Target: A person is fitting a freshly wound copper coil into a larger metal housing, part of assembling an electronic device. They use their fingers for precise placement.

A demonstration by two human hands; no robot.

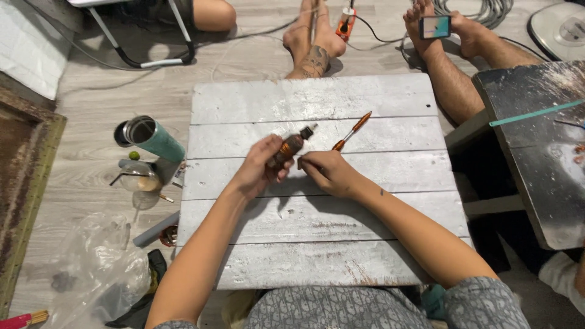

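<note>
Gripping a brown copper-wound cylindrical tool [291, 147] in the closed left hand [261, 167], pinching its lower end with right hand [326, 172] fingertips.

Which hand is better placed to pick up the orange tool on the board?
Probably the right hand: the orange tool lies just beyond it, and its fingers look free. The left hand is holding the brown bottle.

A small motor-like part [291, 146], dark with orange copper winding around its body and a pale tip at the upper end, was tilted above the white wooden board, tip pointing up and to the right. A thin tool [351, 131] with orange handle lay slanted on the board just beside it.
</note>
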